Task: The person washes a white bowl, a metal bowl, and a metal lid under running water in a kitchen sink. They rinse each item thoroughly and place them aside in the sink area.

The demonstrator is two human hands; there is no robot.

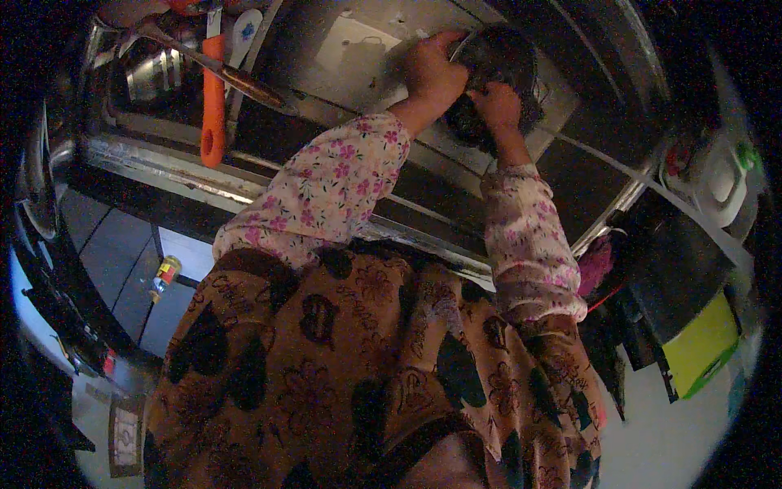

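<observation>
Both my hands are at a dark, round, bowl-like thing [509, 61] at the top of the view, right of the middle. Its kind is hard to tell in the dim light. My left hand [440, 77] grips its left rim, with the thumb and fingers curled at the edge. My right hand [498, 106] lies over its near side, fingers bent inward and closed. Whatever those fingers hold, if anything, is lost in the dark. Pale flowered sleeves [334, 183] cover both my forearms.
To the left lie an orange-handled utensil [213, 122], a long metal-handled utensil [244, 85] and a white spoon-like utensil [244, 33], near a shiny metal vessel [151, 73]. A counter edge [187, 179] runs before me. A white plastic container [721, 183] stands at right. A bottle [165, 277] is lower left.
</observation>
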